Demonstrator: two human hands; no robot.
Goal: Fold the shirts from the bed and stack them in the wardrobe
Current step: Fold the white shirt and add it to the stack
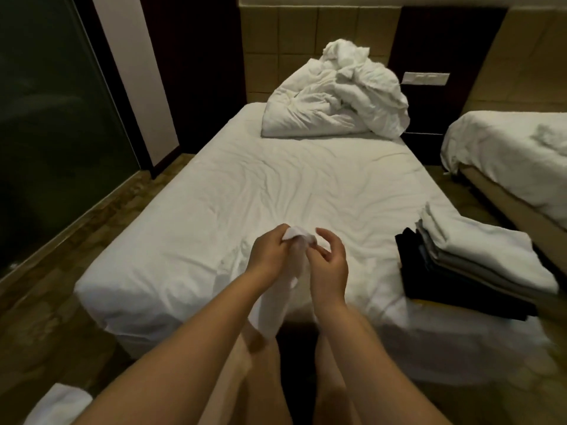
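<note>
A white shirt (273, 302) hangs bunched over the near edge of the bed (214, 194). My left hand (268, 251) grips its top end, fingers curled round the cloth. Close beside it, my right hand (328, 265) has its fingers loosely curled at the same bunch; whether it holds the cloth I cannot tell. A stack of folded shirts (472, 265), white on top, grey and black below, lies on the bed's right near corner.
A crumpled white duvet (334, 99) is heaped at the head of the bed. A second bed (509, 154) stands at the right, with a narrow floor gap between. A dark glass panel (55, 133) lines the left. White cloth (58, 406) lies at the bottom left.
</note>
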